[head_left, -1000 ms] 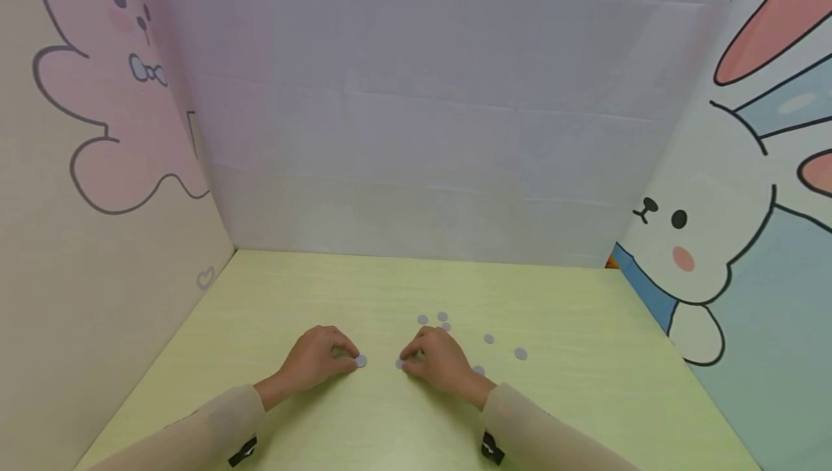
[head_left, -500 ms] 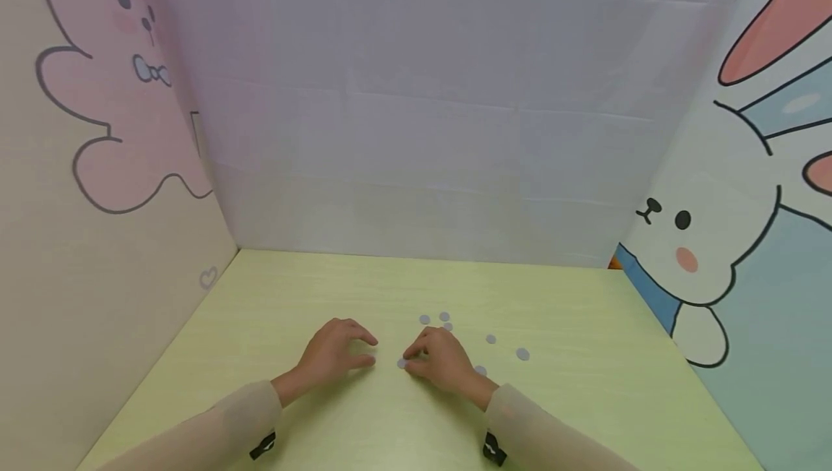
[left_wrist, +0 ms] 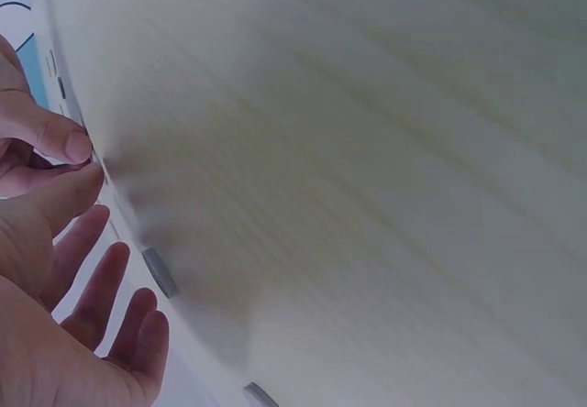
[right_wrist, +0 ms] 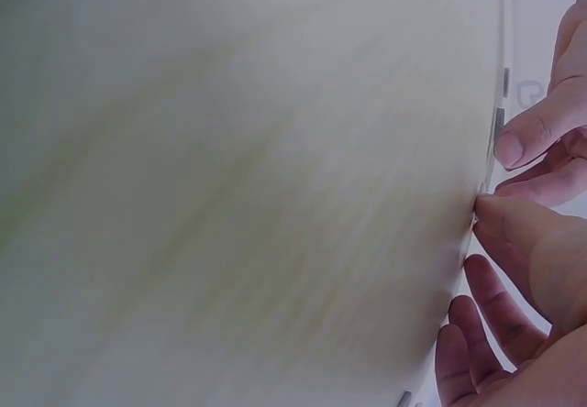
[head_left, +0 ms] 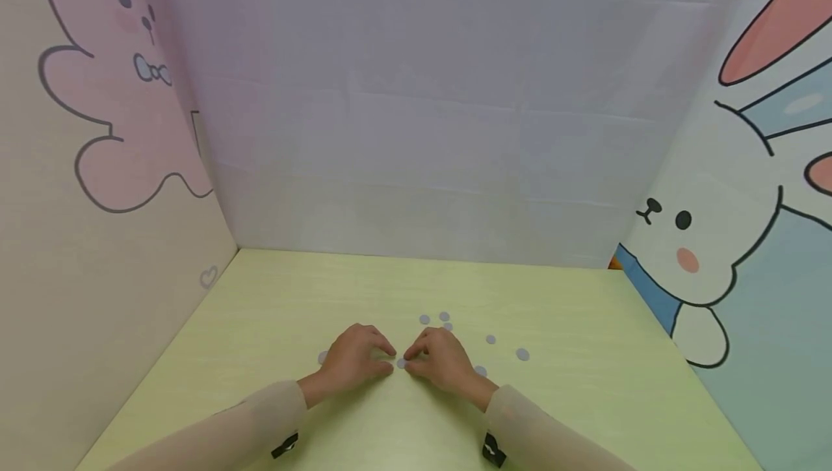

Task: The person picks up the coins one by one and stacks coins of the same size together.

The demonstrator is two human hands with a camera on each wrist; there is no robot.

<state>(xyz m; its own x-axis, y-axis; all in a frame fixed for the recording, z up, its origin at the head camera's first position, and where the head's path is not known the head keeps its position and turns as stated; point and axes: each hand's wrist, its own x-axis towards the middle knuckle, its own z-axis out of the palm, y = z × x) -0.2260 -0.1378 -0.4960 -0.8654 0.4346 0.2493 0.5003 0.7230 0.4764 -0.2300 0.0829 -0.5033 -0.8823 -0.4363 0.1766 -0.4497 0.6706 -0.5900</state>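
Observation:
Small, flat, round grey discs lie on the pale yellow-green table. My right hand pinches the edge of one grey disc between thumb and index finger. Just left of that disc is my left hand, its thumb and index finger apart with a gap between them. Another disc shows behind the left hand. In the left wrist view, a disc lies beneath the left fingers; the hand hides it from the head camera. The right wrist view has the tips of both hands close together at the tabletop.
Beyond the right hand are several discs, including one at the back. A lone disc lies farther right, and another sits beside the right wrist. A white back wall and printed side panels enclose the table.
My left hand has let go of a disc, spread its fingers and moved right, close to the disc at my right fingertips. A disc behind it has come into view. My right hand stays put.

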